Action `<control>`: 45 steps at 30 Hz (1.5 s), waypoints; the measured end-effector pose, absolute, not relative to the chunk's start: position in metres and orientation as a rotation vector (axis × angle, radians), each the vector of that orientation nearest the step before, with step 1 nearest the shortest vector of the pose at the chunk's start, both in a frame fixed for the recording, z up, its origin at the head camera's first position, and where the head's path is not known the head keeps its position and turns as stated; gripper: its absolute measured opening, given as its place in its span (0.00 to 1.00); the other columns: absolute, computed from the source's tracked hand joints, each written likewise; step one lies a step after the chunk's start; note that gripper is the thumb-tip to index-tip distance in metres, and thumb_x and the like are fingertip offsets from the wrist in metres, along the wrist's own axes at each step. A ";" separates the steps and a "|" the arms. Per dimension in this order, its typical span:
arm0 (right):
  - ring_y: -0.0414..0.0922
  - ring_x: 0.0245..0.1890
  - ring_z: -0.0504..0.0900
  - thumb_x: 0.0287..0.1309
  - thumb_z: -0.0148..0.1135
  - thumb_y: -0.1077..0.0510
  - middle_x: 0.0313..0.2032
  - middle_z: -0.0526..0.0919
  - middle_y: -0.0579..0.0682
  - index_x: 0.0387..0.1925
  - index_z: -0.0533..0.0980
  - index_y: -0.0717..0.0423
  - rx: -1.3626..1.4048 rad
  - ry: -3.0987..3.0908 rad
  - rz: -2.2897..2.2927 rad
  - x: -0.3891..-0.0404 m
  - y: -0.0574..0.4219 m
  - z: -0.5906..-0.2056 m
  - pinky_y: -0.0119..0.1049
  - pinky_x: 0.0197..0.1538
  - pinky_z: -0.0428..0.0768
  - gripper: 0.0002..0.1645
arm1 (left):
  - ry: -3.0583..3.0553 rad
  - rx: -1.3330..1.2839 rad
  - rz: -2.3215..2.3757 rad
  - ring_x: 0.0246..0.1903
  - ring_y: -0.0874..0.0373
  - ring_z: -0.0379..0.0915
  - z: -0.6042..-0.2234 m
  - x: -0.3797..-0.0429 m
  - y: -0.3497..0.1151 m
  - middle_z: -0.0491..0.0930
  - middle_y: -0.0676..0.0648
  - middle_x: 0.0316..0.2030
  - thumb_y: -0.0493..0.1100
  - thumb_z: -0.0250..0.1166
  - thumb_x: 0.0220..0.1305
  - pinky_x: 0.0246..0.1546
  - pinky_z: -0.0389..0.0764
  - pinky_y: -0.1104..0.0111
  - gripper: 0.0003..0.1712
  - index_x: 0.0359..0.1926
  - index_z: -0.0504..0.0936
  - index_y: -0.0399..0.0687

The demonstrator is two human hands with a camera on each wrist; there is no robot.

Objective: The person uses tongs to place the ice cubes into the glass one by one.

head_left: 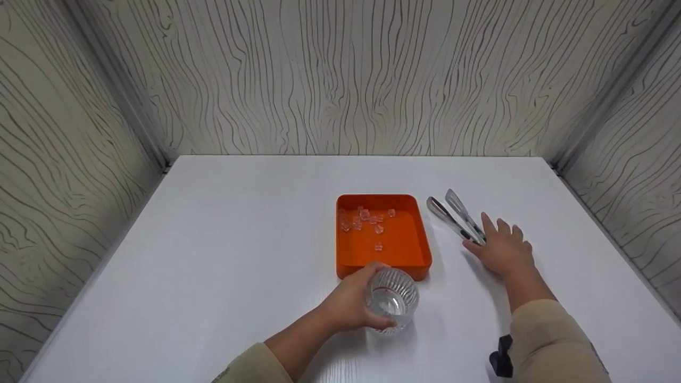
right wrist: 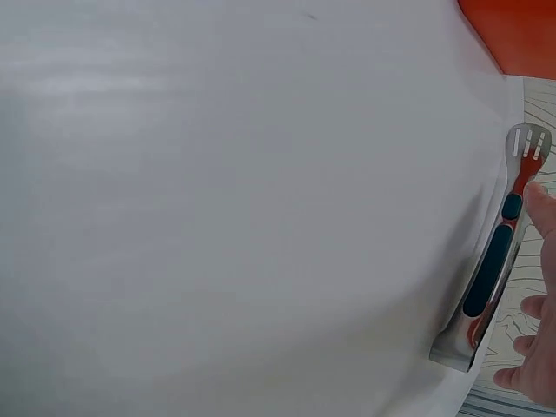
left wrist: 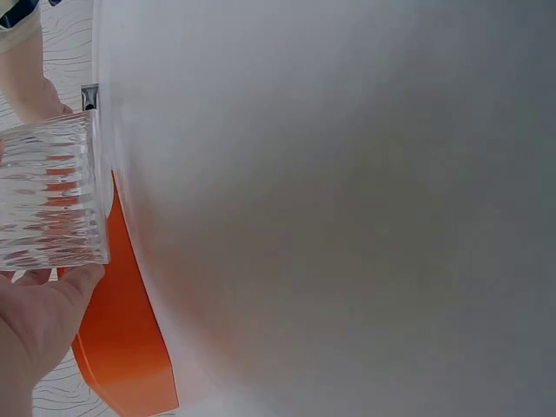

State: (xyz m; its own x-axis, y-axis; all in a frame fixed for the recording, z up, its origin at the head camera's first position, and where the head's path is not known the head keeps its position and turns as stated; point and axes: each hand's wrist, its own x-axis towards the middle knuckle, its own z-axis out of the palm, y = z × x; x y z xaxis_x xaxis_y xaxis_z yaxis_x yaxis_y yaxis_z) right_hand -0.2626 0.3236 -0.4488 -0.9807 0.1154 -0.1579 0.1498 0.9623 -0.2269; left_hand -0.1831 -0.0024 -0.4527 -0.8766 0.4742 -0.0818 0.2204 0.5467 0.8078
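My left hand (head_left: 348, 300) grips a clear ribbed drinking glass (head_left: 407, 295) at the near edge of an orange tray (head_left: 404, 244). The left wrist view shows the glass (left wrist: 48, 191) side-on, with fingers of the left hand (left wrist: 48, 317) against it. Small clear cubes (head_left: 365, 214) lie scattered in the tray, mostly toward its far left. To the right of the tray is a pair of metal tongs (head_left: 451, 219) with dark grip inserts, its tips pointing away. My right hand (head_left: 505, 249) is at their near end, fingers spread; in the right wrist view its thumb is beside the tongs (right wrist: 491, 269).
A white table (head_left: 229, 255) carries everything. Wood-grain panels (head_left: 330, 80) enclose it at the back and on both sides. A black piece (head_left: 501, 357) sits at the right sleeve.
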 end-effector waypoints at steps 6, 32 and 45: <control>0.74 0.60 0.41 0.54 0.47 0.27 0.63 0.45 0.75 0.70 0.40 0.57 0.175 2.979 -0.367 -0.263 0.326 -0.455 0.72 0.55 0.48 0.56 | 2.509 0.599 1.239 0.53 0.62 0.65 -0.455 -0.183 -0.005 0.69 0.62 0.53 0.56 0.78 0.32 0.57 0.69 0.59 0.48 0.56 0.60 0.72; 0.74 0.57 0.52 0.59 0.49 0.35 0.60 0.50 0.77 0.68 0.37 0.66 0.281 2.932 -0.521 -0.264 0.322 -0.473 0.67 0.55 0.58 0.55 | 2.502 0.620 1.224 0.56 0.63 0.62 -0.455 -0.186 -0.009 0.66 0.63 0.55 0.56 0.77 0.34 0.59 0.66 0.58 0.49 0.59 0.60 0.72; 0.63 0.42 0.67 0.62 0.52 0.56 0.42 0.68 0.69 0.51 0.63 0.74 0.240 3.039 -0.598 -0.267 0.323 -0.474 0.56 0.44 0.71 0.25 | 2.521 0.574 1.256 0.55 0.63 0.62 -0.456 -0.183 -0.010 0.66 0.63 0.54 0.56 0.78 0.33 0.59 0.66 0.58 0.50 0.58 0.59 0.72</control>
State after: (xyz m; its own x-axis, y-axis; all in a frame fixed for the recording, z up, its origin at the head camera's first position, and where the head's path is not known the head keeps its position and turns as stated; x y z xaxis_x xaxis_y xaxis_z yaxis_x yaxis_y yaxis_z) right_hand -0.2668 0.3226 -0.4739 -0.9875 0.1442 -0.0639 0.1577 0.9140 -0.3738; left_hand -0.1829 -0.0103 -0.4564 -0.8861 0.4595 -0.0600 0.2288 0.5464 0.8057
